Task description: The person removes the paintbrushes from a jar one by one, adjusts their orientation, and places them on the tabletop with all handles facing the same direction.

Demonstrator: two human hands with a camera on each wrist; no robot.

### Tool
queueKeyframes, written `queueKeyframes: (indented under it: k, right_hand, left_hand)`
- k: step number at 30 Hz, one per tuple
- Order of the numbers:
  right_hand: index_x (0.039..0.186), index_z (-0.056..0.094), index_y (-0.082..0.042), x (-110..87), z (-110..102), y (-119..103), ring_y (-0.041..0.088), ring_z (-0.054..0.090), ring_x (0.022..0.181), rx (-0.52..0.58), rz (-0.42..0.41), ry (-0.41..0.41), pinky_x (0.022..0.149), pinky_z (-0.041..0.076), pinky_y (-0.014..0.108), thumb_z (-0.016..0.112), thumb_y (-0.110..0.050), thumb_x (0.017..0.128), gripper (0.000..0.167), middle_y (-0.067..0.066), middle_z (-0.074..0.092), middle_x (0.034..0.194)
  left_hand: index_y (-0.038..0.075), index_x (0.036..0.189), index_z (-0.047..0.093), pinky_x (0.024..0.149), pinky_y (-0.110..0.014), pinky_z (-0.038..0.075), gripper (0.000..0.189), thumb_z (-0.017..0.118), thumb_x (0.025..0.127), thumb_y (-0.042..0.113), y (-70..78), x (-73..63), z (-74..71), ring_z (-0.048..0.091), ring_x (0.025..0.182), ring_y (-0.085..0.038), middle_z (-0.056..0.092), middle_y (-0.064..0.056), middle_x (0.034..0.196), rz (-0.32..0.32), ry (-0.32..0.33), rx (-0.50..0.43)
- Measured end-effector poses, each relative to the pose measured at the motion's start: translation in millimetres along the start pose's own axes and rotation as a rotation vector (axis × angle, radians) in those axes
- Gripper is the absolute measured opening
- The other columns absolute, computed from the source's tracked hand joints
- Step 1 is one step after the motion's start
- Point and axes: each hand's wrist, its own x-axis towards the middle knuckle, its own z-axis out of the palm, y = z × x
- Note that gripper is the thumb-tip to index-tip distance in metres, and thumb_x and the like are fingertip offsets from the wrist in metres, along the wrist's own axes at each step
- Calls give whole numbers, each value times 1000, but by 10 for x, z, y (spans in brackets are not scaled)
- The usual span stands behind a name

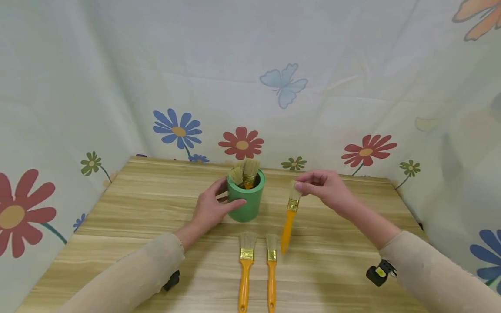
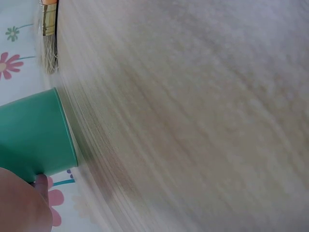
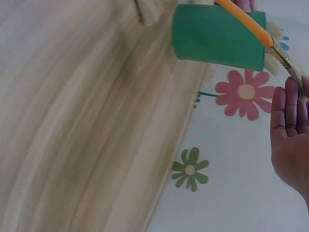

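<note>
A green cup (image 1: 247, 204) stands upright toward the back of the table, with bristle ends of paintbrushes (image 1: 250, 168) sticking up out of it. My left hand (image 1: 211, 206) grips the cup from its left side, thumb across the front. To the right of the cup, my right hand (image 1: 326, 189) pinches a paintbrush (image 1: 290, 221) by its pale bristles, so the orange handle hangs downward. In the right wrist view this brush's orange handle (image 3: 246, 21) overlaps the cup (image 3: 217, 36). The cup's lower part shows in the left wrist view (image 2: 36, 135).
Two more paintbrushes, a wider one (image 1: 245, 269) and a narrower one (image 1: 272, 269), lie side by side in front of the cup, bristles pointing away from me. The wood-grain table (image 1: 156, 204) ends at a flower-print cloth (image 1: 219, 78) behind and at both sides.
</note>
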Motion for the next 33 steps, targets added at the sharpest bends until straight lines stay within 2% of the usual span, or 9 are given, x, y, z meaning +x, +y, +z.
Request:
queueKeyframes:
  k: [6, 11, 15, 20, 26, 33]
  right_hand:
    - [119, 76, 2, -48, 96, 148, 25, 73, 89, -43, 52, -72, 88, 62, 28, 75, -15, 102, 23, 7, 77, 96]
    - [114, 77, 0, -83, 176, 261, 25, 72, 86, -60, 55, -118, 88, 64, 33, 76, -14, 101, 19, 9, 76, 92]
    - [111, 77, 0, -103, 220, 347, 26, 73, 83, -55, 55, -130, 86, 64, 32, 77, -13, 101, 17, 10, 76, 91]
    - [111, 78, -1, -131, 251, 434, 36, 74, 87, -66, 57, -147, 85, 65, 31, 77, -13, 100, 16, 12, 77, 92]
    - [114, 76, 3, -174, 295, 519, 27, 71, 85, -49, 81, -178, 84, 65, 31, 75, -11, 101, 19, 11, 76, 93]
    - [113, 75, 5, -215, 327, 657, 42, 70, 89, -35, 97, -176, 87, 66, 45, 76, -12, 101, 21, 11, 77, 93]
  left_hand:
    - [27, 155, 55, 107, -47, 58, 82, 94, 84, 41, 10, 3, 4, 61, 136, -25, 63, -1, 148, 0, -3, -4]
    - [28, 155, 54, 107, -48, 58, 82, 93, 84, 42, 35, -3, -2, 60, 137, -26, 63, -2, 149, -1, -5, -6]
    - [27, 156, 54, 108, -49, 58, 82, 93, 85, 42, 47, -5, -2, 60, 137, -26, 62, -2, 149, -3, -9, -6]
    - [26, 156, 54, 108, -48, 57, 84, 93, 84, 43, 55, -7, -3, 60, 138, -26, 62, -2, 149, -13, -11, -8]
    - [26, 156, 54, 108, -49, 58, 85, 93, 84, 44, 40, 9, -22, 60, 137, -27, 62, -3, 149, -11, -13, -14]
    - [25, 156, 53, 108, -48, 57, 85, 93, 84, 44, 35, 11, -17, 60, 138, -27, 62, -3, 150, -9, -20, -17]
